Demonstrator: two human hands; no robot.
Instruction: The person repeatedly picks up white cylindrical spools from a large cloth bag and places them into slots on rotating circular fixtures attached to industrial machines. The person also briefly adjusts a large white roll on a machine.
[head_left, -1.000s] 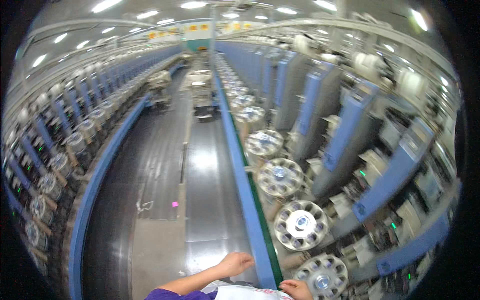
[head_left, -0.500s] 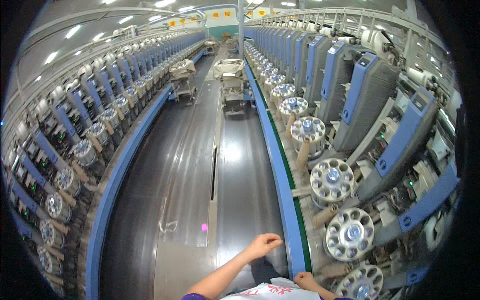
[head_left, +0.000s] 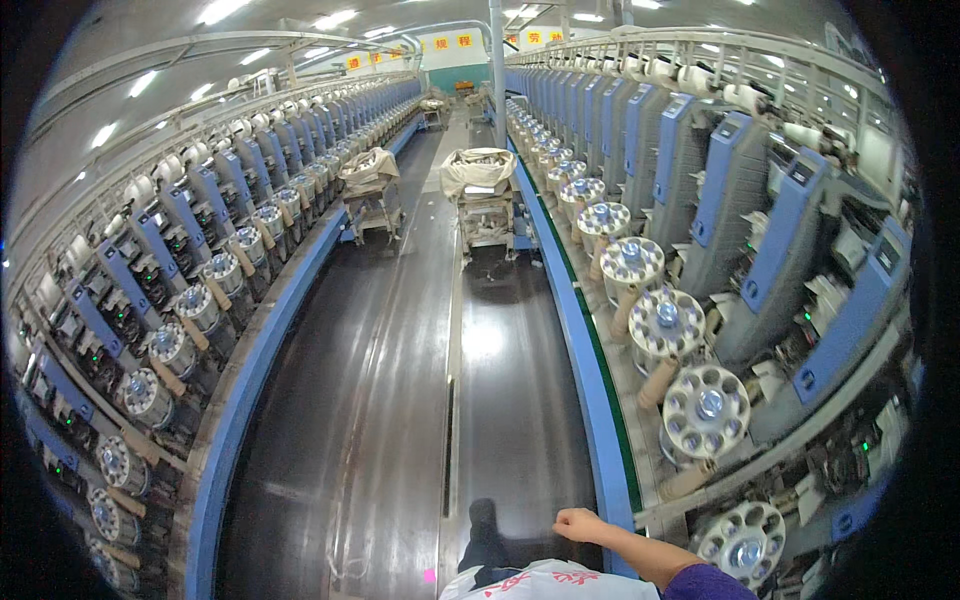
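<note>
The dark floor [head_left: 510,420] looks smooth and glossy, with pale scuffs. The blue rail [head_left: 592,400] looks like painted metal, smooth with a low sheen. Round yarn holders [head_left: 707,405] have a pale, metallic-looking face, while the tan tubes [head_left: 657,385] look matt, like cardboard. Smooth blue panels [head_left: 772,255] could be plastic or painted metal. The cart cover [head_left: 478,172] is creased matt cloth; the white apron [head_left: 550,584] and purple sleeve [head_left: 710,583] are cloth too.

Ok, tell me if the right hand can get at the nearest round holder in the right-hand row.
Probably yes: nothing visible blocks the top of the round holder and the right hand is nearby, though the blue rail lies between them.
</note>
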